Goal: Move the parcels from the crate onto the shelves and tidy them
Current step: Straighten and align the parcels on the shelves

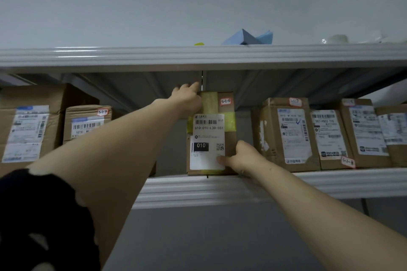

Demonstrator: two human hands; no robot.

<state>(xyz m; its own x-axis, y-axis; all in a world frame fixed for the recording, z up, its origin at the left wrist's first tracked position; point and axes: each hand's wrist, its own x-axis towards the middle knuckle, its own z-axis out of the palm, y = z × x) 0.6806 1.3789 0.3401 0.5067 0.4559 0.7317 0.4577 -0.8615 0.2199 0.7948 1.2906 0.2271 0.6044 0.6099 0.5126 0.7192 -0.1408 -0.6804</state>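
The parcel [211, 134] stands tall on the shelf [220, 189]. The left hand [187, 100] grips its top-left corner, the right hand [241, 158] its lower-right.

A plain white wall [154, 6] fills 10 to 2 o'clock in dim, even light. White metal shelving crosses it: upper shelf [110, 56] toward 12 o'clock, lower shelf [220, 189] toward 6, grey surface [198, 237] beneath.
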